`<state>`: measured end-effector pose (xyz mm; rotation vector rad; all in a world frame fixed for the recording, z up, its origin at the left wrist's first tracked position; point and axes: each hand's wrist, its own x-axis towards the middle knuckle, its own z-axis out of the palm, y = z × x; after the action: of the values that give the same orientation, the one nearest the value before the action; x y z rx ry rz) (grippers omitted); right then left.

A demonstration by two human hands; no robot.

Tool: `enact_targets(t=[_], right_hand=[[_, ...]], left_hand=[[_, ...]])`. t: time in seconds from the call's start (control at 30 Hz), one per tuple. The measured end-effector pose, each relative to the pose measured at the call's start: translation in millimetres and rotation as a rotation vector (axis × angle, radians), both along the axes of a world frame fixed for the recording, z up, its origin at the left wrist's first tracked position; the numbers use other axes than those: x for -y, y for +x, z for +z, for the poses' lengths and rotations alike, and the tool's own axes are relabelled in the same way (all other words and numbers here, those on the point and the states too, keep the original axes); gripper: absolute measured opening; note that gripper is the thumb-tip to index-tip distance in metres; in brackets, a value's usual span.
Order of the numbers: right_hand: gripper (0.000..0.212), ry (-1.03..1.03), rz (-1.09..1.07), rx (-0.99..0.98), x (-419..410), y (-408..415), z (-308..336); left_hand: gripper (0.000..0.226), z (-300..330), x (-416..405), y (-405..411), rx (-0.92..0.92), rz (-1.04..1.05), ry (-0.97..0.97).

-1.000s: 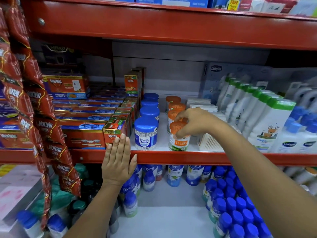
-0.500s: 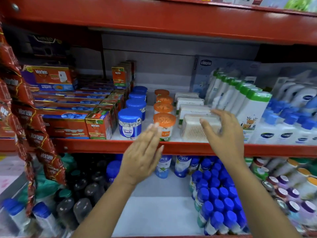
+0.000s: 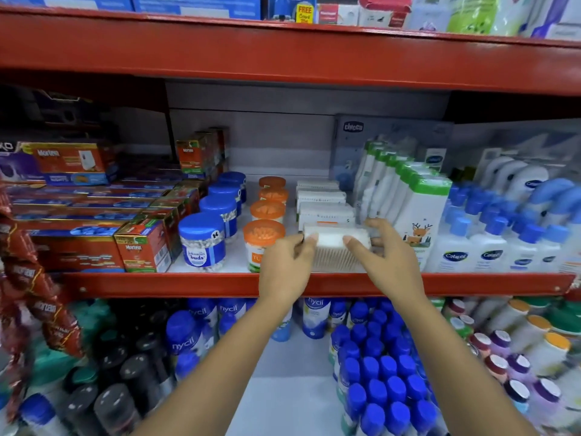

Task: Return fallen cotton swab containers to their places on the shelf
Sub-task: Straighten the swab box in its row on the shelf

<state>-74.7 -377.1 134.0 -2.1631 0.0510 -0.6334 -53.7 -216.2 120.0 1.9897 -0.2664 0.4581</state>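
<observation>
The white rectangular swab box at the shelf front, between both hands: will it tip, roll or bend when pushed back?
The swab box looks flat-sided, so it should slide, not roll. It seems stiff plastic, unlikely to bend under the left hand and right hand. Probably light, so a hard push could knock the boxes behind.

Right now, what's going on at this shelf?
A person is tidying a shop shelf of cotton swabs. Both hands, left hand and right hand, grip a clear rectangular box of swabs at the front edge of the red shelf, in line with the white boxes behind it. To its left, the orange-lidded tubs and blue-lidded jars stand upright in rows.
</observation>
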Motion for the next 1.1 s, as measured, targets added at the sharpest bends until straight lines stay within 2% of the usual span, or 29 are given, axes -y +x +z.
enact_targets(t=[0.1, 0.2, 0.27, 0.37, 0.4, 0.47, 0.57, 0.67, 0.9, 1.0, 1.1], right_hand=[[0.041, 0.175, 0.045, 0.082, 0, -14, -5], [0.039, 0.291, 0.089, 0.188, -3, -26, -11], [0.04, 0.327, 0.108, 0.244, -4, -32, -16], [0.036, 0.413, 0.113, 0.278, -1, -35, -22], [0.034, 0.456, 0.108, 0.288, 0, -35, -22], [0.033, 0.532, 0.1, 0.302, 2, -36, -18], [0.046, 0.543, 0.117, 0.268, 3, -35, -11], [0.057, 0.51, 0.124, 0.206, 3, -31, -8], [0.052, 0.476, 0.081, 0.16, 3, -26, -7], [0.042, 0.554, 0.062, 0.153, 3, -25, -9], [0.036, 0.723, 0.104, 0.113, 3, -25, -7]], left_hand=[[0.066, 4, 0, -7, -0.034, 0.053, -0.123], [0.077, 10, -5, -10, -0.039, -0.002, -0.314], [0.066, 12, -6, -14, -0.069, -0.039, -0.357], [0.017, 13, -7, -23, -0.117, -0.079, -0.399], [0.013, 13, -8, -27, -0.134, -0.108, -0.422], [0.02, 11, -9, -32, -0.14, -0.175, -0.47], [0.039, 5, -9, -31, -0.102, -0.213, -0.513], [0.046, 2, -8, -31, -0.059, -0.203, -0.511], [0.044, -1, -9, -27, 0.008, -0.213, -0.469], [0.041, 0, -10, -27, 0.041, -0.214, -0.426], [0.038, 4, -12, -25, 0.135, -0.166, -0.284]])
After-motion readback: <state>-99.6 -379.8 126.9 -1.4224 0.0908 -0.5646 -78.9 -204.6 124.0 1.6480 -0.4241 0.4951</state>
